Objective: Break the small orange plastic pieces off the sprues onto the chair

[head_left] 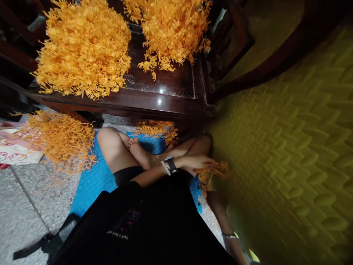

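My left hand (197, 162), with a dark watch and a pale beaded bracelet at its wrist, reaches across my lap to the right. Its fingers are closed at the top of a small bunch of orange branched sprigs (211, 175), which is partly blurred. Just below that bunch is my right hand (216, 198), dark and smeared, with its fingers not readable. A band circles the right wrist. Under the bench, beyond my crossed legs, lie more loose orange sprigs (157, 129).
On the dark wooden bench (165, 97) sit a large yellow-orange heap (85, 48) and a second heap (176, 31). Another orange pile (62, 141) lies at left beside a printed bag (19, 149). I sit on a blue mat (95, 187). A yellow textured surface (289, 154) rises close on the right.
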`<state>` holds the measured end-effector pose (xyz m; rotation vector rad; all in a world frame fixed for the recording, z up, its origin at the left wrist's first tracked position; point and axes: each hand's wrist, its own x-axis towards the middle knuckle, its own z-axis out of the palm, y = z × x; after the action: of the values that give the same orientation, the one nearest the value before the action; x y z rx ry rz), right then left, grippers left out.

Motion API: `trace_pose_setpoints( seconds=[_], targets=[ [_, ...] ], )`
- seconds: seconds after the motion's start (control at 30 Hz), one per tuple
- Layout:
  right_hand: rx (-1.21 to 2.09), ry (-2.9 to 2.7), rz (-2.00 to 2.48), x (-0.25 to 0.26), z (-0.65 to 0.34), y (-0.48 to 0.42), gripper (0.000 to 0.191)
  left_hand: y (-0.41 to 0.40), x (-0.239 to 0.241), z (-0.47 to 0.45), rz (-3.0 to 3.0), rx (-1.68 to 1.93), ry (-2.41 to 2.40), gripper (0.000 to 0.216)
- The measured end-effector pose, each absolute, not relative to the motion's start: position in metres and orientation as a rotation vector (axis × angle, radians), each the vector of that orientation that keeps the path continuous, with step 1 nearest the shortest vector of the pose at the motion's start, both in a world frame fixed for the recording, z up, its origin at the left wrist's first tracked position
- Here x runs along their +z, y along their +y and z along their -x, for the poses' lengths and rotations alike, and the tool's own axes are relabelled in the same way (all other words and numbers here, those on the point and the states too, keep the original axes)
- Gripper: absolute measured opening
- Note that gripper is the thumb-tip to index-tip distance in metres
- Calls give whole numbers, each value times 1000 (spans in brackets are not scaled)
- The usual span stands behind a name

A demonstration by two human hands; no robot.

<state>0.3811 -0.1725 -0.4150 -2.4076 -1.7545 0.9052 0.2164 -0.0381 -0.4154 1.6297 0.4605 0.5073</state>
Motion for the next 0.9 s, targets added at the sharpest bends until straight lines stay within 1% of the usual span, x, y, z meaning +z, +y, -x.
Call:
trace_pose_setpoints(
  seconds=[0.13, 0.27, 0.37, 0.5, 0.73, 0.83, 0.9],
  targets=[
    [910, -1682, 2689, -421, -399, -158, 20, -25, -420, -143, -1408, 845, 739, 35],
    [837, -1644, 2699, -423, -398, -156, 38, -23, -422, -80, -1237, 1042, 876, 41],
    [747, -1573, 2630, -423, -393, -157, 44, -28, -424, -58, -1148, 1113, 902, 43],
    [647, -1478, 2511, -422, -383, -153, 40, -40, -431, -70, -1093, 1052, 889, 38],
    [657, -1406, 2387, -410, -389, -145, 34, -56, -450, -137, -1085, 756, 752, 27],
    [691, -1365, 2410, -407, -400, -142, 33, -56, -460, -147, -1086, 669, 728, 21],
    [763, -1367, 2408, -410, -400, -143, 33, -57, -465, -147, -1070, 659, 727, 21]
  ],
)
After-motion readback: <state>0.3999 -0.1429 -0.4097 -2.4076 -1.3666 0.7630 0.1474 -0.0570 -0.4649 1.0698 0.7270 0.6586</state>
